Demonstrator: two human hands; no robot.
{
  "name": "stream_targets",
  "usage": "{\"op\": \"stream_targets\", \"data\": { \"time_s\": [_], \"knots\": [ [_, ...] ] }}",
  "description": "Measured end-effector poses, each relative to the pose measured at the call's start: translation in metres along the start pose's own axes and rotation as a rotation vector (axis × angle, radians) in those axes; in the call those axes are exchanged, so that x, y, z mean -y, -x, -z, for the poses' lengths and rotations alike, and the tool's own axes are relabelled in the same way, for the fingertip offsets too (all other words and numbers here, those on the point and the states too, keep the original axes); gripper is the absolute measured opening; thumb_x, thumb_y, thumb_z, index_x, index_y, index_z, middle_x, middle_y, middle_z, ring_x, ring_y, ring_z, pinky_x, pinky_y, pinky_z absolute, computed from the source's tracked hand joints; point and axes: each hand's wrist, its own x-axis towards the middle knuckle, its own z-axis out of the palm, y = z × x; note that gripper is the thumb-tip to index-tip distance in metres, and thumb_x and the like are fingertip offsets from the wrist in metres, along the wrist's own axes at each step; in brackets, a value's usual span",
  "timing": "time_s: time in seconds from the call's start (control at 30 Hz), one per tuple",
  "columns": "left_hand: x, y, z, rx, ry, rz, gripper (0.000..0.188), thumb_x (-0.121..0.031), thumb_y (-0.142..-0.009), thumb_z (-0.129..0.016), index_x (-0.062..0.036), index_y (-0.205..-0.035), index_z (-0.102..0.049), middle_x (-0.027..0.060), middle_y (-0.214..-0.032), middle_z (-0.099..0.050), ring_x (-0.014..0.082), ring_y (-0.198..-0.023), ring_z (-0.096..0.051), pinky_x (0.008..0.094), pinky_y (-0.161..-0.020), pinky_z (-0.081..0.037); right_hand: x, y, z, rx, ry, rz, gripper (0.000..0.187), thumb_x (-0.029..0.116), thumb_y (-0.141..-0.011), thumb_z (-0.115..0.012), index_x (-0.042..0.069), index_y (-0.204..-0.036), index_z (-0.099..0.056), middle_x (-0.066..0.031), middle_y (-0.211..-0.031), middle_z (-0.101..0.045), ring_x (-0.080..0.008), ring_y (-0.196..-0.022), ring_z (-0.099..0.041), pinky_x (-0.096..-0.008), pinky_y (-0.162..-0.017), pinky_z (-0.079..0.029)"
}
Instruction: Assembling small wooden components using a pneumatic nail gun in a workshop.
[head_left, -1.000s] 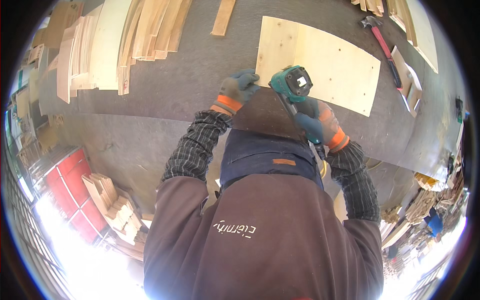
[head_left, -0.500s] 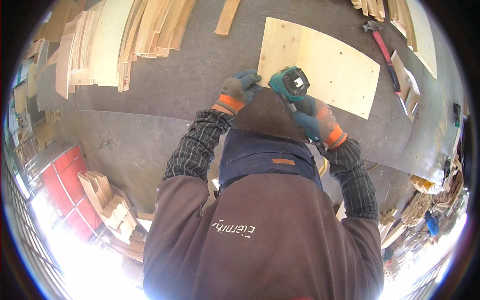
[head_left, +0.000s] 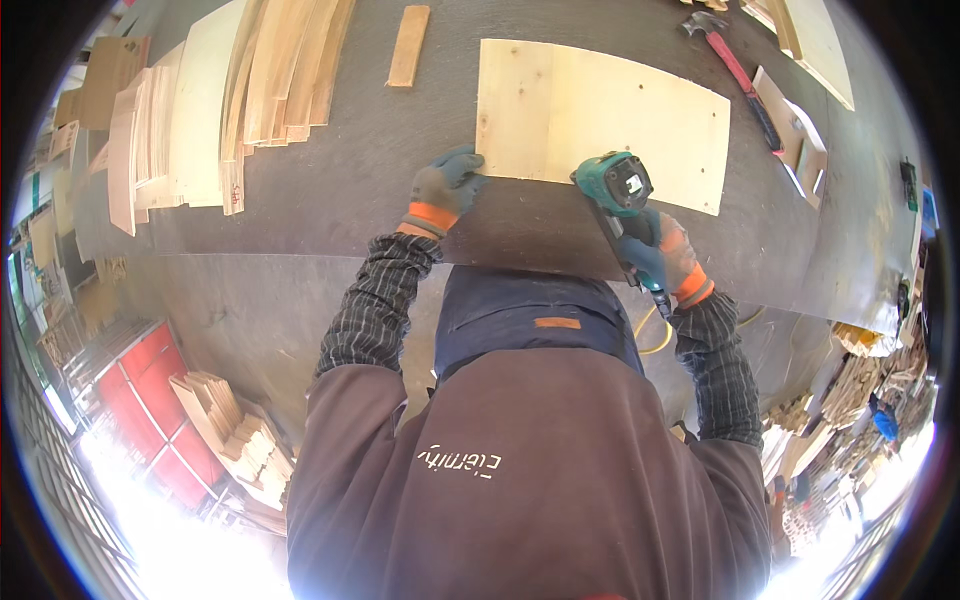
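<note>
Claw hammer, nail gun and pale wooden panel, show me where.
Claw hammer (head_left: 736, 74): head view, red handle.
Nail gun (head_left: 606, 186): head view, teal housing.
Pale wooden panel (head_left: 603, 122): head view, middle of its face.

Dark desk (head_left: 330, 195) spans the bkgd, w/ greyer surface (head_left: 260, 310) nearer, floor or panel unclear. Lower L: red boxy unit (head_left: 150, 355) beside stacked wood (head_left: 235, 435); grid-like bars (head_left: 55, 475) far L. Lower R: messy wood pile (head_left: 888, 365). Strong white light (head_left: 175, 540), blown out, lower L & R.
</note>
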Motion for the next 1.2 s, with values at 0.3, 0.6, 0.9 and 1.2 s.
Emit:
{"op": "stream_targets", "data": {
  "time_s": [0.3,0.6,0.9,1.2],
  "knots": [
    [0.002,0.002,-0.004,0.023,-0.024,0.047,0.028,0.0,-0.08,-0.083,-0.0032,-0.107,-0.074,0.016,-0.115,-0.076,0.0272,-0.092,-0.078,0.033,-0.079,-0.063,-0.035,0.024,0.038,-0.085,-0.133,0.031,0.032,0.015,-0.086,-0.065,0.0,-0.114,-0.066,-0.0035,-0.08,-0.065,-0.0099,-0.06,-0.059,-0.0269,-0.052,-0.048],
    [0.004,0.003,-0.007,0.008,0.008,0.038,0.029,-0.001,-0.083,-0.081,-0.0029,-0.11,-0.072,0.0152,-0.118,-0.076,0.0244,-0.092,-0.077,0.0327,-0.079,-0.061,-0.042,0.052,0.07,-0.156,-0.158,-0.015,0.026,0.017,-0.087,-0.064,0.001,-0.108,-0.066,-0.0024,-0.08,-0.064,-0.0093,-0.062,-0.057,-0.0282,-0.052,-0.047],
    [0.007,0.005,-0.011,0.009,0.046,0.073,0.026,-0.002,-0.087,-0.08,-0.002,-0.112,-0.071,0.0131,-0.118,-0.076,0.0195,-0.09,-0.073,0.0311,-0.078,-0.059,-0.081,0.065,0.106,-0.189,-0.186,0.003,0.044,0.013,-0.09,-0.063,0.003,-0.133,-0.067,0.0023,-0.079,-0.061,-0.0074,-0.061,-0.058,-0.0247,-0.057,-0.048],
    [0.014,0.004,-0.012,0.022,-0.007,0.074,0.026,-0.005,-0.087,-0.082,-0.003,-0.111,-0.072,0.0133,-0.115,-0.076,0.0194,-0.086,-0.073,0.0304,-0.076,-0.058,-0.092,0.082,0.127,-0.266,-0.188,0.019,0.042,0.019,-0.086,-0.067,0.0,-0.123,-0.066,-0.0022,-0.082,-0.064,-0.0098,-0.066,-0.058,-0.0274,-0.057,-0.047]
  ]
}}
